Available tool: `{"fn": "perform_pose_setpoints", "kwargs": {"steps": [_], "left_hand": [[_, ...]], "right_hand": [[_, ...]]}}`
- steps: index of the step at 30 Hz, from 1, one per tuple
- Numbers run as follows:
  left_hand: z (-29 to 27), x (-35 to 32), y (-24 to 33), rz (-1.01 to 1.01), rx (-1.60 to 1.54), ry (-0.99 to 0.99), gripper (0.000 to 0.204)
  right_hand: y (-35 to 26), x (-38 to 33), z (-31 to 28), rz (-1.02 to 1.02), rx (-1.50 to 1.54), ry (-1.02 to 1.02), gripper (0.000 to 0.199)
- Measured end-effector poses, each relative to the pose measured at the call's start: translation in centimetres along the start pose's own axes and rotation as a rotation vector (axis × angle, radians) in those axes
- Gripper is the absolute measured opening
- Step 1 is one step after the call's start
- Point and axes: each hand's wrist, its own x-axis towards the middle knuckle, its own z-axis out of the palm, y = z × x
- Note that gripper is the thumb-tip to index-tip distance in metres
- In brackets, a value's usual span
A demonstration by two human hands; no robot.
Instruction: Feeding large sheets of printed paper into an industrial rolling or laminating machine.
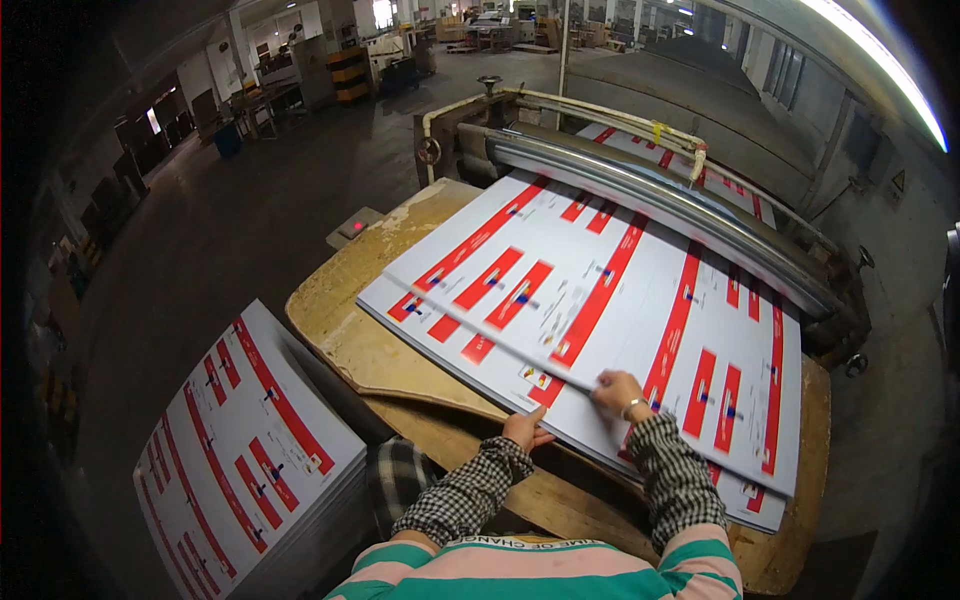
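Large white printed sheets with red bands [640, 300] lie on a worn wooden table and reach up to a metal roller [660, 200]. The upper sheet's near edge is raised above the sheets beneath and slightly blurred. My right hand [618, 393] is closed on that edge, its fingers curled. Lower and to the left, my left hand [524, 430] grips the near edge of the lower sheets, thumb on top and fingers beneath. Checked sleeves cover both forearms.
A tall stack of matching sheets [250, 450] stands at my left. The wooden table [335, 320] has a curved, chipped edge. Beyond the roller, more printed sheets [660, 150] lie under a yellowish pipe [600, 108]. A handwheel [428, 150] sits at the machine's left side.
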Motion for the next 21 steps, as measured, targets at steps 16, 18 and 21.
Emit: {"fn": "perform_pose_setpoints", "kwargs": {"steps": [16, 18, 21], "left_hand": [[-3.8, -2.0, -1.2, 0.034, -0.053, -0.203, 0.021], [-3.5, -0.4, -1.0, 0.034, -0.09, 0.089, 0.021], [-4.1, 3.8, -2.1, -0.005, -0.092, 0.156, 0.025]], "right_hand": [[-2.2, -5.4, 0.1, -0.348, 0.108, -0.112, 0.018], [-5.0, -5.6, -2.7, -0.316, 0.072, -0.147, 0.018], [-4.3, -5.2, -1.1, -0.354, 0.062, -0.105, 0.027]]}}
